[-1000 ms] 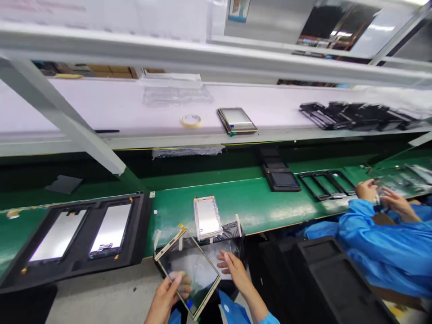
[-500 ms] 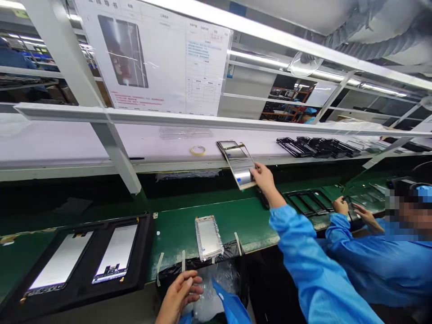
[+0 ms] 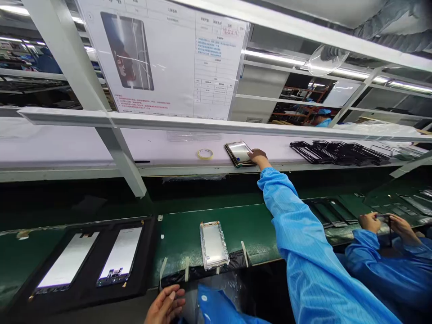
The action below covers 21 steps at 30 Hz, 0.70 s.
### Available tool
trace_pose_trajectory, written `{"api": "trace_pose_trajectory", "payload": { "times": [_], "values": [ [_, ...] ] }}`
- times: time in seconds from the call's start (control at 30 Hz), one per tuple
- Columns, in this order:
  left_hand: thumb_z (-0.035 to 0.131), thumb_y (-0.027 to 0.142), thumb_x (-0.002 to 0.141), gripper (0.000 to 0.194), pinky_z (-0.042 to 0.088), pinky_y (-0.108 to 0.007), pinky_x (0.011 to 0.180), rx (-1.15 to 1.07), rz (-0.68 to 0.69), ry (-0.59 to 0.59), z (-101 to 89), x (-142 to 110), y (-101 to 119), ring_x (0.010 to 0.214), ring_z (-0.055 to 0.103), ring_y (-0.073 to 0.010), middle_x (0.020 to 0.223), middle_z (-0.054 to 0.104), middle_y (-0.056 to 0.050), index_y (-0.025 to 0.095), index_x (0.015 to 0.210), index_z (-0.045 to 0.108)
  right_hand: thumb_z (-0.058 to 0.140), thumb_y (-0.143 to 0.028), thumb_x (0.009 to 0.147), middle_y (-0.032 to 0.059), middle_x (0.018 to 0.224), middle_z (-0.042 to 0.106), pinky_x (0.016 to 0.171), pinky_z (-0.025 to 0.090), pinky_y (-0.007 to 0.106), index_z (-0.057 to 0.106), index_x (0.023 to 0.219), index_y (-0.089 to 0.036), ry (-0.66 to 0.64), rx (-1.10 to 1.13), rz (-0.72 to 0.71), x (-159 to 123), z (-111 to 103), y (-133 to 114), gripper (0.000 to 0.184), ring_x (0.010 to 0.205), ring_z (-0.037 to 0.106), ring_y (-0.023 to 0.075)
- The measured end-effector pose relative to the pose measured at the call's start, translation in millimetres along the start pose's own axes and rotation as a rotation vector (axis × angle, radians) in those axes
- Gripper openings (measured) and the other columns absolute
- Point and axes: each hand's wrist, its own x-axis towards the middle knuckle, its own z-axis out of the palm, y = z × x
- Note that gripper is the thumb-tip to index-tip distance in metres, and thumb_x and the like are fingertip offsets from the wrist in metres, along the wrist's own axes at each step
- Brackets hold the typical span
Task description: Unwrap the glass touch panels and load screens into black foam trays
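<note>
The white shelf [image 3: 67, 146] is reached under a low rail [image 3: 168, 120], so little room is left above it. Bare shelf is found between the tape roll [image 3: 205, 154] and the stack of panels [image 3: 240, 154]. More to the right, the way is blocked by black frames [image 3: 340, 153]. A slanted post [image 3: 114, 148] stands at the left. Open green belt [image 3: 256, 225] is seen beside the wrapped panel [image 3: 213, 244].

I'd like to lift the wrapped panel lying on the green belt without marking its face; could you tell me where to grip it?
Pinch the wrapped panel by its two long edges, coming from above at its near end: it lies flat, face up, short end overhanging toward you.
</note>
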Motion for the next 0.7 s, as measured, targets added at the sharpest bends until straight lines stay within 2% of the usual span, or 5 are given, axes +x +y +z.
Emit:
{"api": "trace_pose_trajectory", "payload": {
  "times": [0.2, 0.33, 0.43, 0.53, 0.7],
  "values": [
    [0.091, 0.053, 0.056, 0.057, 0.056, -0.036, 0.081, 0.049, 0.032, -0.034, 6.9, -8, 9, 0.087, 0.073, -0.0264, 0.1, 0.077, -0.016, 0.015, 0.095, 0.074, 0.043, -0.026, 0.098, 0.0182, 0.139, 0.055, 0.11, 0.04, 0.05, 0.058, 0.135, -0.016, 0.331, 0.239, -0.453, -126, 67, 29, 0.042, 0.129, 0.049, 0.0297],
    [0.089, 0.049, 0.06, 0.053, 0.056, -0.034, 0.079, 0.044, 0.032, -0.042, 4.7, -7, 6, 0.084, 0.072, -0.0233, 0.098, 0.077, -0.013, 0.015, 0.097, 0.073, 0.041, -0.016, 0.096, 0.0133, 0.133, 0.062, 0.111, 0.043, 0.04, 0.058, 0.137, -0.019, -0.24, 0.305, -0.66, -277, 188, 62, 0.044, 0.127, 0.055, 0.0224],
    [0.088, 0.047, 0.063, 0.049, 0.055, -0.034, 0.08, 0.059, 0.013, -0.055, 3.2, -11, 1, 0.084, 0.072, -0.0226, 0.098, 0.077, -0.013, 0.014, 0.096, 0.072, 0.05, -0.005, 0.086, 0.023, 0.157, 0.038, 0.12, 0.031, 0.044, 0.048, 0.146, -0.01, -0.699, 0.016, -0.613, -358, 276, 80, 0.06, 0.147, 0.035, 0.0285],
    [0.087, 0.046, 0.065, 0.047, 0.055, -0.033, 0.079, 0.065, 0.008, -0.056, -0.5, -18, -5, 0.084, 0.072, -0.0226, 0.098, 0.077, -0.013, 0.014, 0.097, 0.072, 0.046, 0.001, 0.085, 0.0268, 0.163, 0.019, 0.122, 0.024, 0.052, 0.039, 0.152, -0.009, -0.859, -0.215, -0.633, -387, 328, 88, 0.067, 0.154, 0.017, 0.0338],
    [0.087, 0.045, 0.065, 0.047, 0.056, -0.034, 0.079, 0.043, 0.025, -0.004, -17.3, -28, -15, 0.084, 0.073, -0.0229, 0.098, 0.077, -0.013, 0.014, 0.097, 0.071, 0.051, -0.001, 0.083, 0.0345, 0.159, 0.019, 0.116, 0.028, 0.063, 0.034, 0.153, -0.006, -0.865, -0.371, -0.752, -382, 352, 87, 0.071, 0.151, 0.021, 0.0421]
  ]
}}
